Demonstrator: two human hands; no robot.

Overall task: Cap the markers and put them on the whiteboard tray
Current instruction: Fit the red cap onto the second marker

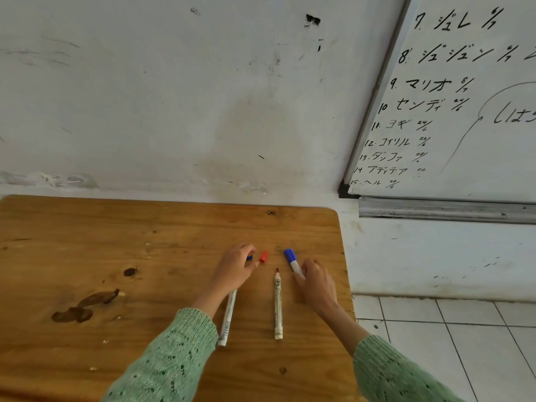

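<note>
Three white markers lie on the wooden table. My left hand pinches a small blue cap at the far end of the left marker, whose barrel runs back under my wrist. Whether the cap sits on its tip is hidden. The middle marker lies uncapped, its dark red tip pointing away from me. A loose red cap rests just beyond it. My right hand grips the barrel of the right marker, which wears a blue cap. The metal whiteboard tray runs along the wall at upper right.
The whiteboard, covered in black writing, hangs above the tray. The table's right edge ends near my right forearm, with white tiled floor beyond it. Dark knots and stains mark the tabletop at left.
</note>
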